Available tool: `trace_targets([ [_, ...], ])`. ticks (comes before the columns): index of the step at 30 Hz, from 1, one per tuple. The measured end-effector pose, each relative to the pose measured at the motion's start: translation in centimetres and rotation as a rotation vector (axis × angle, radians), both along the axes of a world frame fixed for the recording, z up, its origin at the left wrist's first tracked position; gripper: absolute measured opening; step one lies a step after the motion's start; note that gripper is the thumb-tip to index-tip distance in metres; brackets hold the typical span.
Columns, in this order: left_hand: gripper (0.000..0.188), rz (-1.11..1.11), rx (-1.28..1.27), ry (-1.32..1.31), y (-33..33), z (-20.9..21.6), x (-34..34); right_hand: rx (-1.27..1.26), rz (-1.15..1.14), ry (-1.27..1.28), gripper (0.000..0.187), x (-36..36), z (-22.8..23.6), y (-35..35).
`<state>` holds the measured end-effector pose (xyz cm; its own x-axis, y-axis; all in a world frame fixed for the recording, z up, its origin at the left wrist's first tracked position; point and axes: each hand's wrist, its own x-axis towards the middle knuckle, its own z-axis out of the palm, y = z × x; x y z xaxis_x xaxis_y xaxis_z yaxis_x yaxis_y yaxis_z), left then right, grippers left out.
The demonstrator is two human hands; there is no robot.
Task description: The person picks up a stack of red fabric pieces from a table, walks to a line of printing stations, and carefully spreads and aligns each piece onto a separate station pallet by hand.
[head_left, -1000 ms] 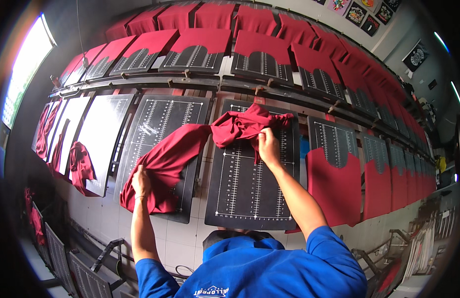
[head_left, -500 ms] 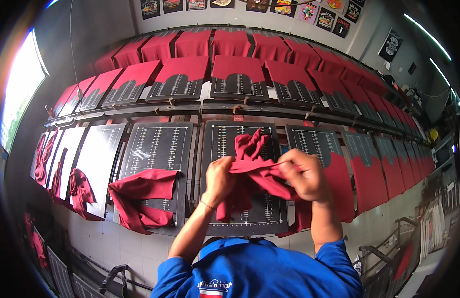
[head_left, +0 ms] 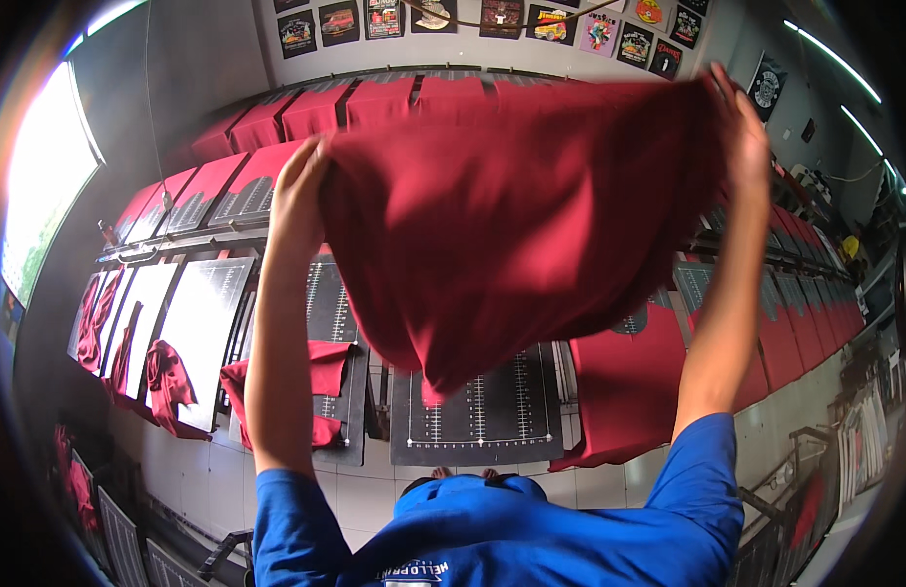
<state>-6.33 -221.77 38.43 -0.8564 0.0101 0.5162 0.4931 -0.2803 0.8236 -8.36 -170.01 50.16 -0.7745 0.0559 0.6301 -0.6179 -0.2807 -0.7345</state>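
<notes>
A dark red fabric panel (head_left: pixel 511 215) hangs spread between my raised hands, its lower part sagging to a point. At its upper left corner my left hand (head_left: pixel 298 196) is closed on the edge. My right hand (head_left: pixel 744 132), smeared a little by motion, grips the upper right corner, higher than the left. Below the cloth lies a black printing board (head_left: pixel 453 426) with white ruled scales; the cloth hides its far part.
To the right, a red panel (head_left: pixel 629 382) lies flat on its board. Crumpled red pieces (head_left: pixel 169 377) rest on boards at the left. Behind a metal rail (head_left: pixel 218 238) stand more boards with red panels (head_left: pixel 213 186). Printed samples (head_left: pixel 433 15) hang on the far wall.
The bunched cloth has been lifted off the board and opened out into a wide sheet. Both hands have risen and moved far apart.
</notes>
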Motion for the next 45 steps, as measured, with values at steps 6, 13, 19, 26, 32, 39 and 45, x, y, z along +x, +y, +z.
trace_targets([
  [6,0.093,-0.312,0.142,-0.549,2.1,-20.2,4.5,-0.229,-0.036,-0.522,0.084,0.5,-26.4,-4.1],
  [13,0.065,-0.470,0.459,-1.047,-2.2,-36.4,28.6,-0.470,0.407,-1.108,0.064,27.0,-53.0,-3.8],
  [19,0.056,-0.357,0.428,-1.090,-2.3,-31.1,27.5,-0.145,0.476,-1.306,0.067,28.0,-47.6,0.0],
  [26,0.040,-0.064,0.151,-0.860,-5.6,-31.3,23.4,-0.349,0.254,-0.832,0.089,28.1,-45.9,-0.7],
  [32,0.028,0.115,0.106,-0.574,-4.7,-21.9,1.0,-0.293,-0.069,-0.883,0.048,4.3,-34.7,-2.4],
  [39,0.022,0.121,0.206,-0.384,-3.9,-6.5,1.4,-0.299,0.140,-0.519,0.044,5.5,-18.9,0.5],
  [45,0.011,0.352,0.012,-0.556,-5.8,-13.8,12.9,0.126,0.018,-0.589,0.074,15.0,-25.9,0.0],
])
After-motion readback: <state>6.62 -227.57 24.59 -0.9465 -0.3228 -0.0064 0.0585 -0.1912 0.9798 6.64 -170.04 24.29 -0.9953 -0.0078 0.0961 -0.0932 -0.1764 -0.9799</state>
